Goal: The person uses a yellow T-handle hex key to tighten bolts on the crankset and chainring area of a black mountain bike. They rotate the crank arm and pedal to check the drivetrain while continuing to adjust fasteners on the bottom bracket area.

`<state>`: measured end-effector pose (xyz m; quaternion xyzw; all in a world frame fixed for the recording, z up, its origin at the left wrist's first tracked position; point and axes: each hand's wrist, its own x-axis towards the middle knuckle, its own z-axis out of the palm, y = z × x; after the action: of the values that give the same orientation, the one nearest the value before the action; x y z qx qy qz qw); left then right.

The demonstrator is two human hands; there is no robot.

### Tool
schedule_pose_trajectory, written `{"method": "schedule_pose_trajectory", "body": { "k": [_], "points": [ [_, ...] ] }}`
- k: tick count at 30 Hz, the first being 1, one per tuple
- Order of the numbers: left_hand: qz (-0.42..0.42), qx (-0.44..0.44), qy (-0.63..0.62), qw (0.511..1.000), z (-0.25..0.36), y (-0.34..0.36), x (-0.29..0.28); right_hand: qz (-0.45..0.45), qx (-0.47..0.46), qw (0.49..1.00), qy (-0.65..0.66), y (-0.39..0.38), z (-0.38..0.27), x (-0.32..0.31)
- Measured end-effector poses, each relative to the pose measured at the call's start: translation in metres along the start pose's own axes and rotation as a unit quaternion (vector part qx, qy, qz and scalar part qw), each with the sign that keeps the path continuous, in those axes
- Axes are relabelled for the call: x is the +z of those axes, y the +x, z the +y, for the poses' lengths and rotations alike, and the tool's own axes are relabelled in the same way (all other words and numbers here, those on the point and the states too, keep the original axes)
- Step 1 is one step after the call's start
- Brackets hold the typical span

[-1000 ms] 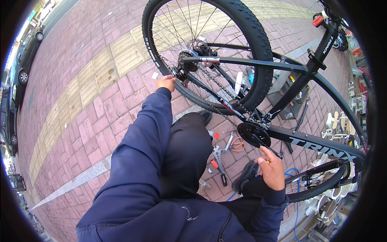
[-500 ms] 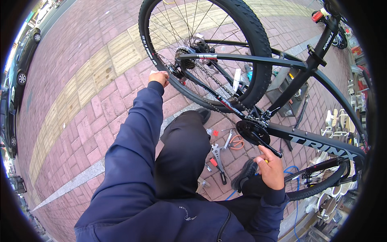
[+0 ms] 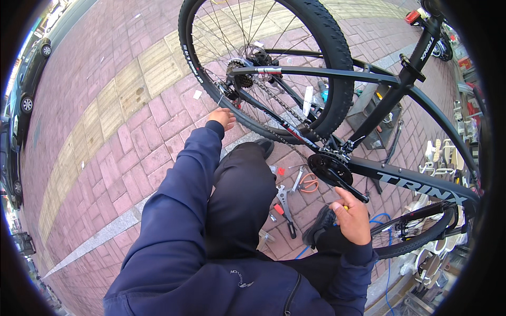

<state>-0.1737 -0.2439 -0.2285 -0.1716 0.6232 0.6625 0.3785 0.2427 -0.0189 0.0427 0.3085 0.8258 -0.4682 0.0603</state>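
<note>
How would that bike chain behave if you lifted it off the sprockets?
The chain would probably hang floppy, since it is made of many small links curving around the rear sprockets. Being metal, it likely feels heavy for its size. It may be greasy and slippery.

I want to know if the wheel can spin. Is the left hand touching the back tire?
Cannot tell. In the head view the left hand sits right at the rear tire, but no clear gap or contact shows.
</note>
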Motion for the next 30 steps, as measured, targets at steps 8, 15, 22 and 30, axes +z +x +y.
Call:
{"method": "schedule_pose_trajectory", "body": {
  "k": [8, 15, 22, 30],
  "points": [
    [-0.038, 0.05, 0.092, 0.994, -0.007, 0.021, 0.04, -0.001, 0.002, 1.0, -0.019, 0.001, -0.002, -0.003],
    [-0.05, 0.076, 0.128, 0.988, -0.007, 0.002, 0.038, 0.004, 0.007, 0.999, -0.041, -0.003, -0.01, -0.005],
    [-0.188, 0.138, 0.413, 0.88, 0.041, -0.079, 0.052, 0.017, -0.009, 1.0, -0.013, -0.005, 0.004, -0.007],
    [-0.428, 0.489, 0.434, 0.623, 0.07, -0.277, 0.175, 0.085, -0.147, 0.927, 0.333, -0.017, -0.002, -0.005]
  ]
}}
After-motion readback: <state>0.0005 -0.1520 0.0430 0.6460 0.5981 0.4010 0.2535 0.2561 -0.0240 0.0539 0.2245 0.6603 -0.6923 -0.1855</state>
